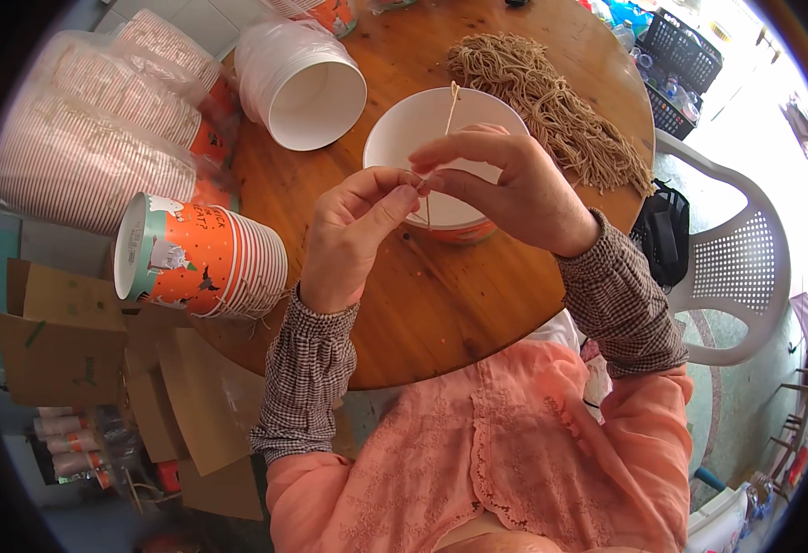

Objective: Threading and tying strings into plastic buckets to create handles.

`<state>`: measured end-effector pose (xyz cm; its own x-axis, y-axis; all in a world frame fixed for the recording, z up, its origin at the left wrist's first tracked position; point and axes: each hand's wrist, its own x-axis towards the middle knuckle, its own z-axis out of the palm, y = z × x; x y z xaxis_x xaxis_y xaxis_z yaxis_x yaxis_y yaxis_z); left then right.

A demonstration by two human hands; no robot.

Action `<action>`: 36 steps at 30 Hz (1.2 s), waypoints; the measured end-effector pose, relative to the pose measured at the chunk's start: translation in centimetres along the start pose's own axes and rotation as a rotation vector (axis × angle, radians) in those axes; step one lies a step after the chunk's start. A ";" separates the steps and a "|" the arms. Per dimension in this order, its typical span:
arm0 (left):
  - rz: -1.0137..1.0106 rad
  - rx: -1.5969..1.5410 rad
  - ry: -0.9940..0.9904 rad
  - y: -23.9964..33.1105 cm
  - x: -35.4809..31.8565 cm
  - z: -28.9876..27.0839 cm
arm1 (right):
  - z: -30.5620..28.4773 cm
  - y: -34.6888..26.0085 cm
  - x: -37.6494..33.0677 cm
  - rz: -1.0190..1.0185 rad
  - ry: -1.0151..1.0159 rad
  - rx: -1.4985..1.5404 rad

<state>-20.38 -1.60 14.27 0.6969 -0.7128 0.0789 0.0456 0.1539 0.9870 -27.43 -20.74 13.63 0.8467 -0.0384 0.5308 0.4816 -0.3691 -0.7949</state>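
Note:
A thin tan cord (451, 109) runs up from between my hands to the far rim of a paper bucket (397, 127), white inside and orange outside. My left hand (360, 230) is closed, thumb and forefinger pinching the cord in front of the bucket's near side. Just to its right, my right hand (519, 180) pinches the same cord with its fingertips, over the bucket's opening. The fingertips of both hands nearly meet, and a short end of cord hangs below them. Any knot between the fingers is too small to make out.
A pile of tan cords (551, 106) lies at the table's far right. Nested orange buckets (206, 253) lie on their side at left, below bagged stacks (91, 138). White buckets (316, 101) lie beyond. Cardboard boxes (63, 341) stand lower left; a plastic chair (731, 249) is at right.

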 end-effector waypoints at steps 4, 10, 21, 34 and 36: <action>0.032 0.028 0.033 -0.1 0.1 0.2 | 0.1 0.3 -0.1 -0.054 -0.012 -0.105; 0.072 0.081 0.104 -0.5 0.3 0.6 | 0.8 0.2 -0.3 -0.044 0.042 -0.101; 0.246 0.244 0.246 -1.9 0.4 1.4 | 1.8 0.5 -0.6 -0.149 0.087 -0.160; 0.150 0.243 0.160 -1.0 0.0 0.6 | 2.0 1.1 -0.3 -0.186 0.138 -0.156; 0.137 0.246 0.147 -0.9 0.1 0.3 | 2.0 1.2 -0.2 -0.182 0.137 -0.161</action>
<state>-20.53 -1.99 13.42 0.7813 -0.5878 0.2100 -0.2176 0.0588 0.9743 -26.62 -19.32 12.01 0.7061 -0.0789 0.7037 0.5712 -0.5239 -0.6319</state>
